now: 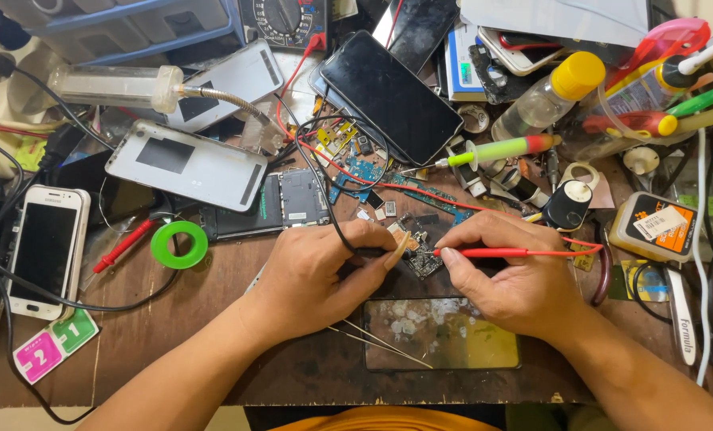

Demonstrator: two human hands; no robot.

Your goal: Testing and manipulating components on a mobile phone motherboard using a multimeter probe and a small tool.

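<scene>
The small circuit board (422, 257), lying near the middle of the tabletop (213, 319), is judged light, stiff and fragile, best held by its edges, while the black probe (368, 252) is pinched in the left hand (316, 279) and the red probe (484, 252) in the right hand (508, 275).

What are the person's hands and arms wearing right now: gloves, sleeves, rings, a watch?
Nothing shows on either. The left hand and right hand are bare, without gloves or visible rings. Both forearms are uncovered to the frame edge: no sleeves, watch or strap.
</scene>
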